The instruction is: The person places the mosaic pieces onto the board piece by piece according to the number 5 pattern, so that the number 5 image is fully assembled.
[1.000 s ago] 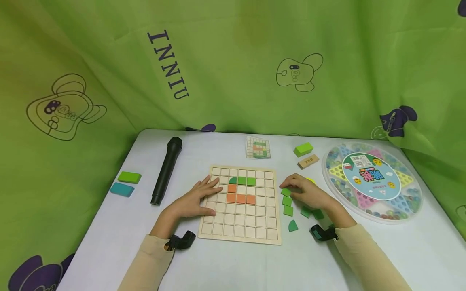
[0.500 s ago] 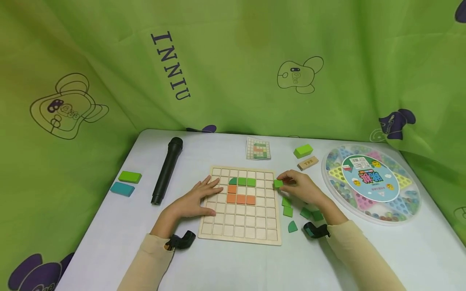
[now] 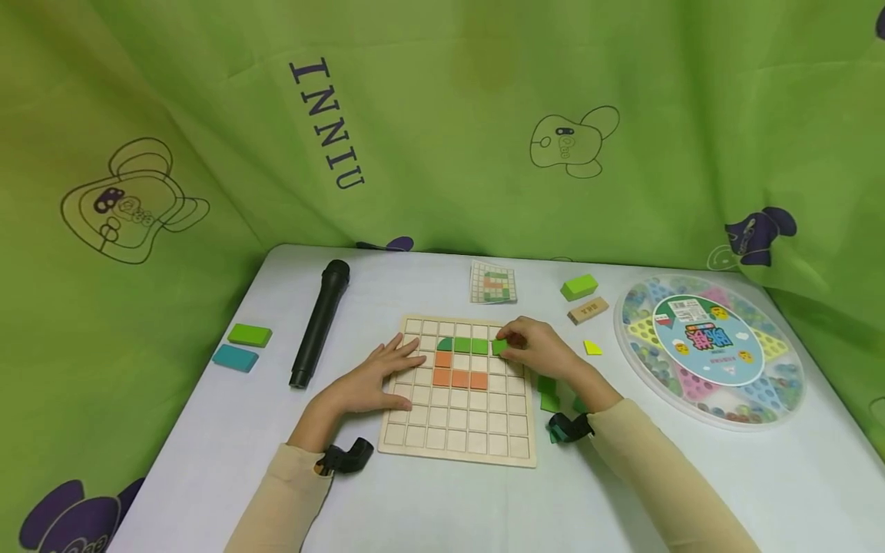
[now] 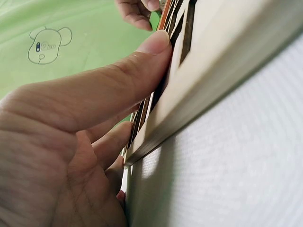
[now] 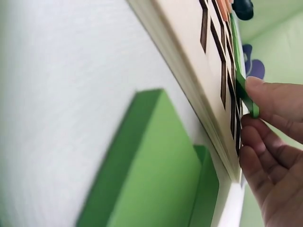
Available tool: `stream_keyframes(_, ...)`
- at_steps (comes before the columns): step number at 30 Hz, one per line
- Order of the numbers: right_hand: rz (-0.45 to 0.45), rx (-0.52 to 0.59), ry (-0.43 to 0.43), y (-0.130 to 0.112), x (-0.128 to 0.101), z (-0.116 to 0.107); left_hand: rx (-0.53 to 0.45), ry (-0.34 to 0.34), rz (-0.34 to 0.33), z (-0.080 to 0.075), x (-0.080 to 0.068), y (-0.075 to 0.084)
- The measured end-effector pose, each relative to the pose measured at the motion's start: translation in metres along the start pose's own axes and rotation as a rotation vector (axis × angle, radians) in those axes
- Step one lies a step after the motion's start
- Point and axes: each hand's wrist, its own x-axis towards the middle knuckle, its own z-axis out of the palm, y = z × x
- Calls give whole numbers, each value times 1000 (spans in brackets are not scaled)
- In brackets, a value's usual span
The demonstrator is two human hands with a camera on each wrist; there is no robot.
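Note:
A wooden grid board (image 3: 456,426) lies in the middle of the table. It holds a row of green tiles (image 3: 470,345) above a row of orange tiles (image 3: 459,378). My right hand (image 3: 535,349) pinches a small green square tile (image 3: 499,347) (image 5: 246,97) over the board, just right of the green row. My left hand (image 3: 376,376) lies flat on the board's left edge, fingers spread; in the left wrist view its thumb (image 4: 109,90) presses the board's rim (image 4: 208,90). Loose green tiles (image 3: 549,393) (image 5: 156,175) lie right of the board, partly hidden by my right forearm.
A black microphone (image 3: 319,322) lies left of the board, with a green block (image 3: 250,335) and a teal block (image 3: 235,358) beyond it. A pattern card (image 3: 493,283), green block (image 3: 578,286), wooden block (image 3: 588,309), yellow piece (image 3: 592,348) and round marble tray (image 3: 712,349) sit behind and right.
My right hand lifted a green square tile from the loose pile and carried it left onto the board beside the green row. The left hand stayed on the board.

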Motion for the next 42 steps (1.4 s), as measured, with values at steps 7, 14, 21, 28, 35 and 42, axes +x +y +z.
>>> stream_keyframes(7, -9, -45, -14, -6, 4, 2, -7, 7, 0, 0, 0, 0)
stream_keyframes(14, 48, 26, 37, -2, -8, 0, -16, -6, -1, 1, 1, 0)
stream_keyframes(21, 103, 105, 142, 15, -40, -18, -8, 0, -4, 0, 1, 1)
stream_keyframes(28, 170, 67, 195, 42, -63, -48, -6, 8, 3, 0, 0, 1)
stream_keyframes(35, 268, -14, 172, 59, -73, -57, 2, 17, 9, 1, 0, 0)
stream_keyframes(42, 295, -61, 197, 63, -71, -55, -7, 6, 3, 1, 0, 0)
